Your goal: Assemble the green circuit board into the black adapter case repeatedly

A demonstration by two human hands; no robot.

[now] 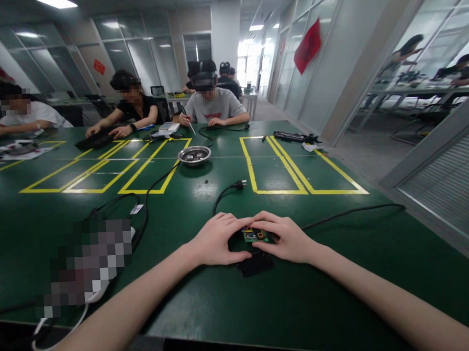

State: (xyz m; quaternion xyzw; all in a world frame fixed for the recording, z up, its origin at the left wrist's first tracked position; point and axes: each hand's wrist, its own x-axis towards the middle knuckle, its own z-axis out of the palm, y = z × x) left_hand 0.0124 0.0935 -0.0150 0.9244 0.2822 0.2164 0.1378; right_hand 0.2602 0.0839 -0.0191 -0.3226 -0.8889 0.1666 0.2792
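Both hands meet above the near middle of the green table, around a small green circuit board with copper-coloured coils. My right hand is closed on the board's right side, thumb on the near edge and fingers over the far side. Curved round the left side, my left hand has its thumb against a black plastic casing and its fingertips by the board's far edge. The casing lies just below the board, partly hidden by the hands. A black cord with a plug lies beyond my hands.
A metal bowl with small metal parts stands farther back. A blurred-out object on a white power strip lies at left, with cables around it. Yellow tape marks the table. Several people sit across, one holding a thin tool.
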